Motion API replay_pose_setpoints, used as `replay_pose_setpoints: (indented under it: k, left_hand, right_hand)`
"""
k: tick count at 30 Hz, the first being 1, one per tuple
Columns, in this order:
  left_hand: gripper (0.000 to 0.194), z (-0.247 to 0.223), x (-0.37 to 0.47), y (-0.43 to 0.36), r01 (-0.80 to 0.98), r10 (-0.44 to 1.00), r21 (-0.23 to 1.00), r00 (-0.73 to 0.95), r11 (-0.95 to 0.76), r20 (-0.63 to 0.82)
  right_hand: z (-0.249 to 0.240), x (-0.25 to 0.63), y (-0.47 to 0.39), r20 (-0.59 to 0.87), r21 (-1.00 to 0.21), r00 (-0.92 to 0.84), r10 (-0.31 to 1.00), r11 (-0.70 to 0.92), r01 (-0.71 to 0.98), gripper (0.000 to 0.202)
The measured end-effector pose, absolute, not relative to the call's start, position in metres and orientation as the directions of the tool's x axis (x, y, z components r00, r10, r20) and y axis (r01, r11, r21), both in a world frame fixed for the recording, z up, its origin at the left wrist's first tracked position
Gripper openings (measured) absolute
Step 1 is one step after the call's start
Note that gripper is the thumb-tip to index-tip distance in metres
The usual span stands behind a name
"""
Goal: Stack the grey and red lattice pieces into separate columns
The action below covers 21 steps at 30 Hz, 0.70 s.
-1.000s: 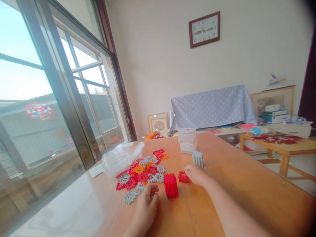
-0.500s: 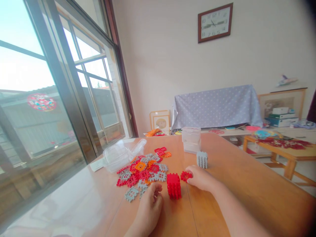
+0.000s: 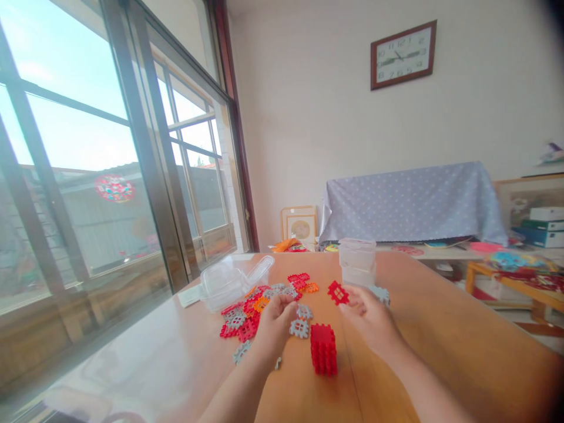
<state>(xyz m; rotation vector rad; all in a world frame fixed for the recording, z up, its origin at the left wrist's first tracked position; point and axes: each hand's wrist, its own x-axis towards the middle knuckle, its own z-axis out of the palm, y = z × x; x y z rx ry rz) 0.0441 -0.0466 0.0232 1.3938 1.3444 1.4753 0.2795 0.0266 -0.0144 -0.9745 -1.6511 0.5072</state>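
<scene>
A red interlocking plastic tile (image 3: 338,292) with a window-like cutout is pinched between the fingertips of my right hand (image 3: 370,314), raised above the table. My left hand (image 3: 275,320) hovers at the near right side of a pile of loose tiles (image 3: 249,328) in red, grey and orange. Its fingers are curled together, and I cannot make out anything between them. Between my forearms stands a red stack of tiles (image 3: 324,349), upright and apart from both hands. A grey stack (image 3: 380,295) is partly hidden behind my right hand.
Clear plastic boxes (image 3: 358,267) stand stacked towards the far side of the wooden table (image 3: 304,382). Another clear container (image 3: 222,288) with its lid lies behind the pile, near the window. A low wooden table (image 3: 493,276) stands to the right.
My right hand has lifted the red tile off the table, tilting it up. My left hand has moved forward over the pile's edge. The view has shifted slightly left and up.
</scene>
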Motion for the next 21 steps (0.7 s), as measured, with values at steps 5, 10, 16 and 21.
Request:
replay_pose_setpoints:
  k: [5, 10, 16, 21]
  left_hand:
    - [0.044, 0.044, 0.08, -0.023, 0.094, 0.97, 0.967, -0.033, -0.239, 0.243]
    - [0.04, 0.043, 0.093, -0.012, -0.015, 0.976, 0.976, 0.017, -0.216, 0.216]
    - [0.037, 0.035, 0.049, -0.012, 0.168, 0.939, 0.961, -0.231, -0.219, 0.255]
    - [0.042, 0.018, 0.001, -0.016, 0.305, 0.926, 0.948, -0.324, -0.09, 0.192]
  right_hand:
    - [-0.007, 0.269, 0.004, 0.7, -0.605, -0.169, 0.694, 0.701, 0.377, 0.04]
    - [-0.007, 0.267, -0.004, 0.721, -0.554, -0.234, 0.653, 0.745, 0.371, 0.043]
    - [-0.003, 0.281, 0.003, 0.734, -0.62, -0.009, 0.679, 0.676, 0.397, 0.04]
    - [-0.004, 0.29, 0.013, 0.73, -0.661, 0.163, 0.664, 0.625, 0.415, 0.039]
